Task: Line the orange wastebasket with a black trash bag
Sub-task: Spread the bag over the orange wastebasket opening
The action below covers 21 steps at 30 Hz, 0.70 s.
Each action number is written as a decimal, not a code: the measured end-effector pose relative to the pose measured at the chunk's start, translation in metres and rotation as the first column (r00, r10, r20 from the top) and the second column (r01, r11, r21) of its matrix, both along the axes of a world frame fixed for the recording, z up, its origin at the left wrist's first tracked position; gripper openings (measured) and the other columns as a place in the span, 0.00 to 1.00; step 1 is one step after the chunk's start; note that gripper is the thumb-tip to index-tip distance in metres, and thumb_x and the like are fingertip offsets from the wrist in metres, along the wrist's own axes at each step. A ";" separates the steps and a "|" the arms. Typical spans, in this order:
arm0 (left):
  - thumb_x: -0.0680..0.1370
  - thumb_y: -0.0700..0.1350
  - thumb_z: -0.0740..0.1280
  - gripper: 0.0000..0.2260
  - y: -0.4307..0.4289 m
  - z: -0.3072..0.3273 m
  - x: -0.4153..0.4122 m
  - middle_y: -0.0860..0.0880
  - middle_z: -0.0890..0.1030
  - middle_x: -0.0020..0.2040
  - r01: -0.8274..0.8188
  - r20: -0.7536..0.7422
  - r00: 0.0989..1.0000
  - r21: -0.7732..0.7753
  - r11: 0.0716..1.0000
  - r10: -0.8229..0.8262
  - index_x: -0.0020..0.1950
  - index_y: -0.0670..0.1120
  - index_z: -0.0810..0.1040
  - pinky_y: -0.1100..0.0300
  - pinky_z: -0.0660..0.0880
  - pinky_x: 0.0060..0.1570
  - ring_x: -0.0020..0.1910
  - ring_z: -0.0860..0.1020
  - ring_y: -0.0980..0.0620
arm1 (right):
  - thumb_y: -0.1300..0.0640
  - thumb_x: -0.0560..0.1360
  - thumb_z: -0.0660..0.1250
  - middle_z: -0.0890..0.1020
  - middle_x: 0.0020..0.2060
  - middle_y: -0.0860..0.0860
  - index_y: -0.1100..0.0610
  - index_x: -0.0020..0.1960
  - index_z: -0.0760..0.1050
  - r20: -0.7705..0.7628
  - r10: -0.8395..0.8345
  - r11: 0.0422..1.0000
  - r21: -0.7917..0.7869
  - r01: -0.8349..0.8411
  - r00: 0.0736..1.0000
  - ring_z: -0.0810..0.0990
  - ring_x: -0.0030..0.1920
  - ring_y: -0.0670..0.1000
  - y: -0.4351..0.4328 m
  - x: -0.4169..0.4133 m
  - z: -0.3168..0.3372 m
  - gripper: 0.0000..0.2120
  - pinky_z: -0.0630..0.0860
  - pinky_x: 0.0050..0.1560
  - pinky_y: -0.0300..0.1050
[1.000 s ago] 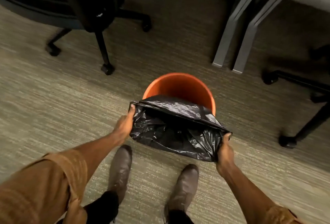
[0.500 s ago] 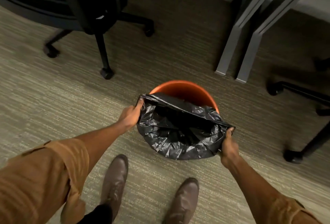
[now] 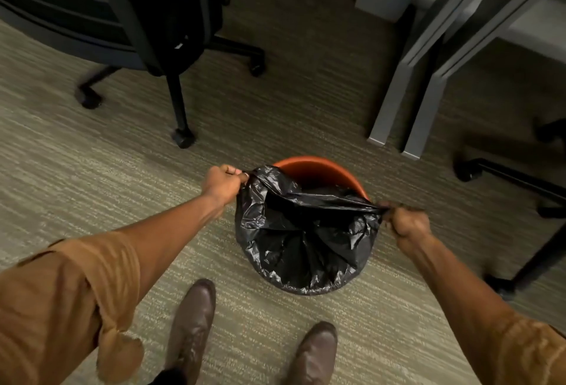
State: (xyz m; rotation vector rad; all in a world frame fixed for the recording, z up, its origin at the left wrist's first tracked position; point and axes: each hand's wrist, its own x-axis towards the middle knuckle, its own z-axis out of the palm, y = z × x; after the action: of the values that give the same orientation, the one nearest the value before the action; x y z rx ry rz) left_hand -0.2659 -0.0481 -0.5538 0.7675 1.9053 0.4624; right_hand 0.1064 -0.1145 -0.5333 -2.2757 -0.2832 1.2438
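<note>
I see the orange wastebasket [image 3: 318, 170] on the carpet [image 3: 92, 188], just beyond my shoes. The black trash bag [image 3: 306, 240] drapes its near side. My left hand [image 3: 222, 184] and right hand [image 3: 407, 223] each clench the bag's mouth, stretching it left and right.

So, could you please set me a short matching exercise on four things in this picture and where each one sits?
Things:
1. trash bag
2. left hand
3. office chair
4. table legs

Places:
A. upper right
B. draped over the wastebasket's near side
C. upper left
D. gripping the bag's left edge

Pairs: 1-B, 2-D, 3-C, 4-A
</note>
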 end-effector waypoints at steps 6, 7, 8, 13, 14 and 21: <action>0.83 0.37 0.74 0.05 0.014 0.004 0.005 0.40 0.87 0.42 -0.027 0.058 0.998 -0.042 0.999 0.029 0.48 0.42 0.80 0.62 0.75 0.19 0.22 0.82 0.52 | 0.80 0.77 0.65 0.84 0.45 0.58 0.63 0.46 0.80 -0.193 -0.097 0.993 0.054 0.110 0.976 0.84 0.41 0.55 0.006 -0.002 0.004 0.14 0.84 0.30 0.36; 0.83 0.36 0.73 0.06 0.016 0.003 0.005 0.39 0.87 0.44 -0.035 0.067 0.997 -0.052 0.998 0.039 0.48 0.41 0.80 0.61 0.79 0.22 0.24 0.83 0.51 | 0.80 0.77 0.65 0.83 0.45 0.58 0.63 0.46 0.80 -0.195 -0.136 0.987 0.063 0.151 0.971 0.83 0.42 0.55 0.004 -0.002 0.001 0.14 0.84 0.30 0.36; 0.83 0.36 0.73 0.06 0.017 0.003 0.005 0.38 0.87 0.46 -0.038 0.063 0.997 -0.060 0.997 0.042 0.48 0.41 0.80 0.59 0.82 0.25 0.25 0.84 0.50 | 0.79 0.78 0.65 0.83 0.45 0.57 0.63 0.46 0.80 -0.202 -0.180 0.978 0.071 0.198 0.963 0.84 0.43 0.55 0.003 -0.003 0.000 0.13 0.84 0.29 0.36; 0.82 0.37 0.74 0.04 0.018 0.004 -0.001 0.38 0.88 0.48 -0.035 0.044 0.998 -0.059 0.998 0.038 0.49 0.41 0.80 0.52 0.87 0.40 0.29 0.85 0.48 | 0.73 0.79 0.70 0.87 0.51 0.58 0.64 0.51 0.84 -0.216 -0.245 0.961 0.077 0.267 0.945 0.86 0.45 0.54 -0.004 0.003 -0.003 0.07 0.86 0.34 0.37; 0.81 0.38 0.75 0.05 0.019 0.005 -0.003 0.39 0.88 0.48 -0.020 0.043 0.999 -0.059 0.998 0.023 0.49 0.41 0.81 0.52 0.86 0.40 0.28 0.85 0.48 | 0.72 0.78 0.72 0.88 0.52 0.58 0.65 0.53 0.84 -0.207 -0.232 0.963 0.087 0.254 0.951 0.86 0.45 0.53 -0.005 0.004 -0.003 0.07 0.85 0.33 0.36; 0.78 0.49 0.81 0.13 0.017 0.014 -0.004 0.43 0.89 0.39 0.114 0.027 0.993 -0.015 0.993 -0.114 0.46 0.41 0.82 0.60 0.79 0.25 0.24 0.81 0.51 | 0.63 0.77 0.77 0.88 0.55 0.61 0.68 0.60 0.83 -0.132 -0.060 0.981 0.177 0.083 0.989 0.86 0.53 0.57 -0.003 -0.002 0.009 0.13 0.83 0.50 0.47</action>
State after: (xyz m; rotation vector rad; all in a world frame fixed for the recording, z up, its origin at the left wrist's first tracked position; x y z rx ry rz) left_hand -0.2694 -0.0313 -0.5401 0.8506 1.8282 0.3838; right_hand 0.1041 -0.1171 -0.5242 -2.0262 -0.2558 1.2643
